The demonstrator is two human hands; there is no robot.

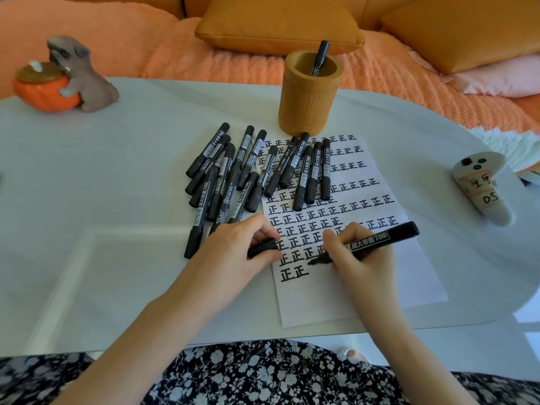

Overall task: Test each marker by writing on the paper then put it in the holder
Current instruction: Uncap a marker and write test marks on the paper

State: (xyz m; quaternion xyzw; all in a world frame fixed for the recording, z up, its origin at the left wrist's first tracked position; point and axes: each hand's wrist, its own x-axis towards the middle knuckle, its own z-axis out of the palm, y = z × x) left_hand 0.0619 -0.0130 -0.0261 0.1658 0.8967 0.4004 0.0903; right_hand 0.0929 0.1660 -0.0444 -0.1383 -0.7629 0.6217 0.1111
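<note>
Right hand [361, 255] curls fingers round uncapped marker [372, 240], tip at paper [365, 290] | left hand [233, 252] pinches cap [263, 248] | risk — palm could smear bottom-row characters [294, 273]

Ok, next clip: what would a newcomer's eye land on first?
The white sheet of paper at centre, filled with rows of one bold black character, stands out. The right hand holds an uncapped black marker, tip at the bottom row, while the left hand grips a black cap. Capped black markers lie heaped at its upper left, before a tan cylindrical holder.
</note>
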